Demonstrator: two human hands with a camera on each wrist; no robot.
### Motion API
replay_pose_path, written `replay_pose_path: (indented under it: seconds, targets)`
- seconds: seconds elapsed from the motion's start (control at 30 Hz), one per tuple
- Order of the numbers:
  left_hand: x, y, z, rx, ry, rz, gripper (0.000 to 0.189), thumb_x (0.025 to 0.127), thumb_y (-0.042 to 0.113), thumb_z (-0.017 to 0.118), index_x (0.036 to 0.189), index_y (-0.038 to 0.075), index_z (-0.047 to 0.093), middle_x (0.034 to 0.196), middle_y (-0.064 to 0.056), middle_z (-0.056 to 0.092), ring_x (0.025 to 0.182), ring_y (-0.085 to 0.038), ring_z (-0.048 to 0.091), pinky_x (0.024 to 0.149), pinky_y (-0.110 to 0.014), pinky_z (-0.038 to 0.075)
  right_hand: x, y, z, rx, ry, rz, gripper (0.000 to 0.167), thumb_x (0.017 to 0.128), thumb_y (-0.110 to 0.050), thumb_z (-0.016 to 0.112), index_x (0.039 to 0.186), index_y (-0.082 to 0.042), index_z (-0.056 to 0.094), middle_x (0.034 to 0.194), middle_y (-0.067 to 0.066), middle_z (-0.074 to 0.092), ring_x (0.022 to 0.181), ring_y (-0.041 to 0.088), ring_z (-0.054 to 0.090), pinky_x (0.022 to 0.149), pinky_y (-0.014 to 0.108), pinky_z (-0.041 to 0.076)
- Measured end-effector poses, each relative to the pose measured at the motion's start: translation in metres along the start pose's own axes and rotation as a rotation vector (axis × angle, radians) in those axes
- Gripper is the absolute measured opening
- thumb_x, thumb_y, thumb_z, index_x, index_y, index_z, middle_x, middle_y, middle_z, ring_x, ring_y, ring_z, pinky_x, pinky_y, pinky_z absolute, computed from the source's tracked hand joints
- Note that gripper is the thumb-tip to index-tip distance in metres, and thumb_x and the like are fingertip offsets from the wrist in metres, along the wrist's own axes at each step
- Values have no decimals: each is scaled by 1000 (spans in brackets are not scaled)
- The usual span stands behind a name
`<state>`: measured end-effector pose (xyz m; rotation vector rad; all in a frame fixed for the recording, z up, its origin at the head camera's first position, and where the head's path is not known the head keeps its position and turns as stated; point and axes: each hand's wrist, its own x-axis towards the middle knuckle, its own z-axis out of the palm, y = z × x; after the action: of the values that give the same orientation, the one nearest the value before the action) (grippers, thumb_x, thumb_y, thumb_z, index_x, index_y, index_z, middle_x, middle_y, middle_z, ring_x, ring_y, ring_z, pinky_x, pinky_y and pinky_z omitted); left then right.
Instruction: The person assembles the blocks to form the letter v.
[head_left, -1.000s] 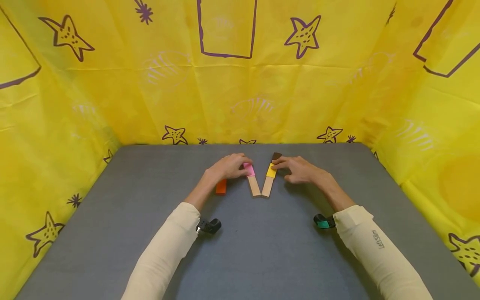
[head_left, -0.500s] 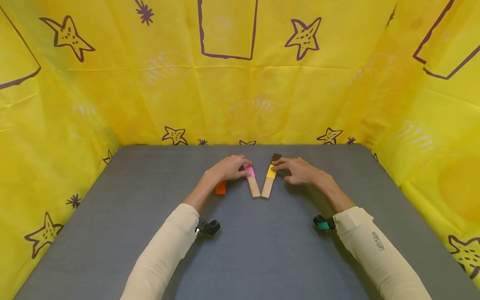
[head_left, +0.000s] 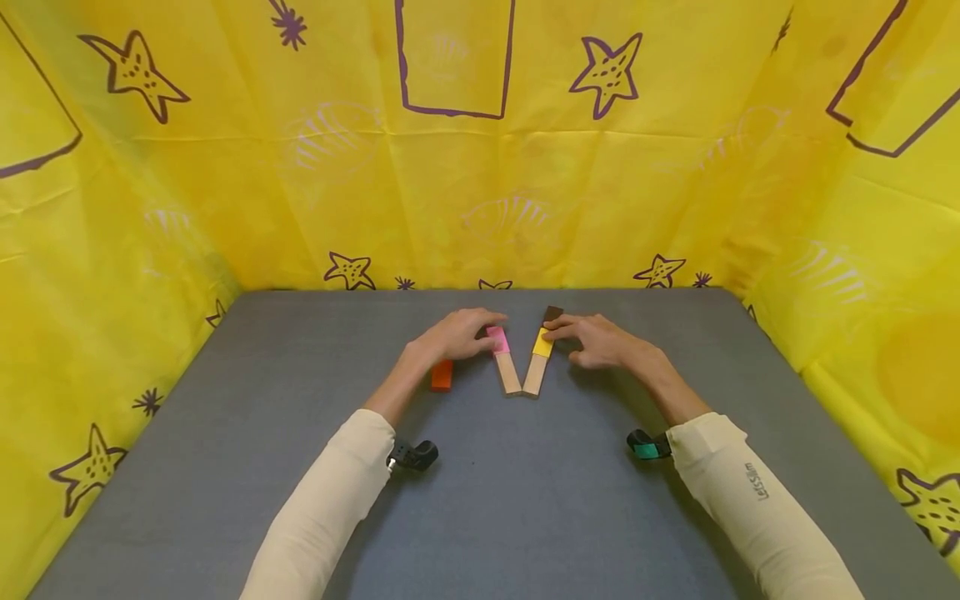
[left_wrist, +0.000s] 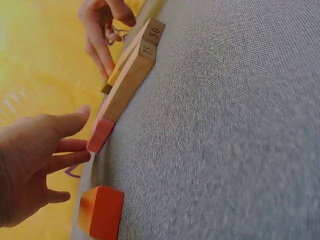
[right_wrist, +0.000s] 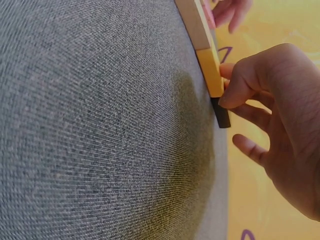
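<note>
In the head view, two plain wooden blocks meet in a V; the left one continues into a pink block, the right one into a yellow block. A dark block extends the yellow one. My left hand is at the pink block, its thumb and fingers spread in the left wrist view. My right hand reaches to the yellow block, extended fingers touching it near the dark block; its thumb overlaps the yellow end in the right wrist view.
An orange block lies on the grey table below my left hand, partly hidden by it. Numbers are written on the wooden blocks' near ends. Yellow printed cloth encloses the back and sides.
My left hand's fingers have lifted slightly off the pink block, which shows more of its top. The right hand and the row of blocks stay in place.
</note>
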<state>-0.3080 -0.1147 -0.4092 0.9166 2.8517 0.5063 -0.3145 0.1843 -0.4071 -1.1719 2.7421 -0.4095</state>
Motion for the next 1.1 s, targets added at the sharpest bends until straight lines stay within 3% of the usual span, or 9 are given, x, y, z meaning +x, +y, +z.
replay_pose_path:
  seconds: [0.13,0.3,0.57,0.73,0.97,1.1]
  targets:
    - [-9,0,-8,8,12,-10,50,107,32,60,153,13,55,155,-9,59,145,-30,53,125,-49,40,1,0,0,-3,6,-5,57,84,-4,57,140,-9,68,151,14,60,140,42,55,109,65,43]
    - [-20,2,-21,14,-22,-37,52,105,34,63,153,15,55,155,-9,58,145,-31,53,124,-52,41,2,1,-1,-4,4,1,57,84,-4,57,140,-9,68,151,14,60,140,42,56,110,63,44]
    - [-42,4,-36,60,-153,-72,58,101,39,68,153,15,55,156,-11,57,147,-33,50,125,-54,39,-1,0,1,7,2,-3,58,83,-4,56,140,-8,67,152,15,59,143,43,52,115,66,42]
    - [-58,2,-41,83,-216,-62,61,99,39,71,153,14,55,156,-13,56,147,-35,49,125,-55,38,-1,-1,1,11,1,1,58,84,-4,56,141,-8,67,152,15,59,144,43,52,116,66,41]
    - [-80,-7,-40,97,-192,-64,60,98,39,73,151,15,58,151,-12,60,141,-33,55,120,-54,44,0,-3,2,4,6,-4,58,84,-4,56,141,-7,66,151,16,59,143,45,51,116,66,41]
    - [-87,-11,-35,74,-170,-25,59,97,39,74,149,14,60,148,-13,61,137,-33,57,119,-53,45,-2,-2,1,5,5,2,59,83,-4,55,141,-7,66,152,16,59,143,45,51,116,67,40]
